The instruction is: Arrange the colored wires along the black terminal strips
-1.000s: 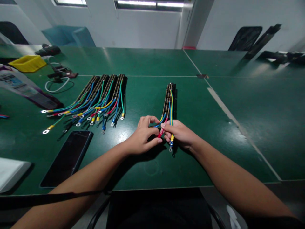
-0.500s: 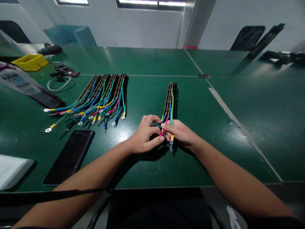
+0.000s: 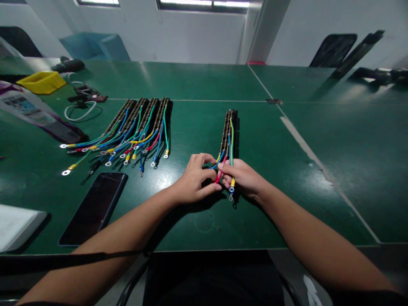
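A black terminal block (image 3: 227,134) with brass-coloured screws lies lengthwise in front of me, and coloured wires run from it toward me. My right hand (image 3: 244,176) is closed at its near end, thumb and finger pinching the red wire (image 3: 220,174). Across that hand's fingers hangs a yellow-green wire (image 3: 232,144) beside a blue one, their ring lugs (image 3: 231,190) sticking out below. My left hand (image 3: 196,178) curls in from the left, its fingertips at the blue and yellow wires and its thumb by the red wire's end. Fingers partly hide the red wire's lug.
Several similar wired terminal blocks (image 3: 145,117) lie side by side at left, their lugs fanned toward me. Nearer are a phone (image 3: 94,208) and a white box (image 3: 19,227). Farther left sit a plastic bag (image 3: 38,112), a yellow bin (image 3: 41,82) and a white cable (image 3: 81,117).
Both hands keep nearly the same place and grip. The view has shifted slightly, and the wires in my right hand sit a touch farther right.
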Action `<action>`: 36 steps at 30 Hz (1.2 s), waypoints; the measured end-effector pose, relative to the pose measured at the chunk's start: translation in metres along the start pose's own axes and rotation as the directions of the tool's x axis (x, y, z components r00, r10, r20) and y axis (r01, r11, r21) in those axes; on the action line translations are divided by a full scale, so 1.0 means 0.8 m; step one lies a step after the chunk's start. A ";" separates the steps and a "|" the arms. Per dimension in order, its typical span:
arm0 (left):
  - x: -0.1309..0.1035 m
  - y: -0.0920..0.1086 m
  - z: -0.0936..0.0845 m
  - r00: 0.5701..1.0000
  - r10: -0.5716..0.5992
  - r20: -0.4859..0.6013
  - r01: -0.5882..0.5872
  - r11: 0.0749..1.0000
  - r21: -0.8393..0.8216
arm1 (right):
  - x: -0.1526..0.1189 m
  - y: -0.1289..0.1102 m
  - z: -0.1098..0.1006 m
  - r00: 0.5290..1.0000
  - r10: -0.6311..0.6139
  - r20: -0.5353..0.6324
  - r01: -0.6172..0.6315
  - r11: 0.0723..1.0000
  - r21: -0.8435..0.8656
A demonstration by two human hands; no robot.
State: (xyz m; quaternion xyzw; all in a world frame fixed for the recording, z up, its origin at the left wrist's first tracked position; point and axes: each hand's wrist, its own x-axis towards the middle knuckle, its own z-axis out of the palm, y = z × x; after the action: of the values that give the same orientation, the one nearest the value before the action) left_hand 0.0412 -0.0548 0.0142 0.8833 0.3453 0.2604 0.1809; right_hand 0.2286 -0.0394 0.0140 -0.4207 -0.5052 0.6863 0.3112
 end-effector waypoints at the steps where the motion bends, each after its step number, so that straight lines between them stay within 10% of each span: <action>1: 0.000 0.002 -0.001 1.000 0.002 0.002 -0.002 1.000 -0.004 | 0.000 0.000 0.000 1.000 0.006 -0.003 -0.006 1.000 -0.006; 36: 0.004 0.009 -0.005 1.000 0.017 0.014 -0.017 1.000 -0.016 | -0.002 -0.005 0.006 0.999 0.007 -0.035 -0.007 1.000 0.016</action>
State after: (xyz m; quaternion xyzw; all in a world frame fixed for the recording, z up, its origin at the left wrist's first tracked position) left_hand 0.0445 -0.0573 0.0225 0.8866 0.3343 0.2585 0.1881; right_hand 0.2248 -0.0415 0.0191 -0.4318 -0.4928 0.6839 0.3209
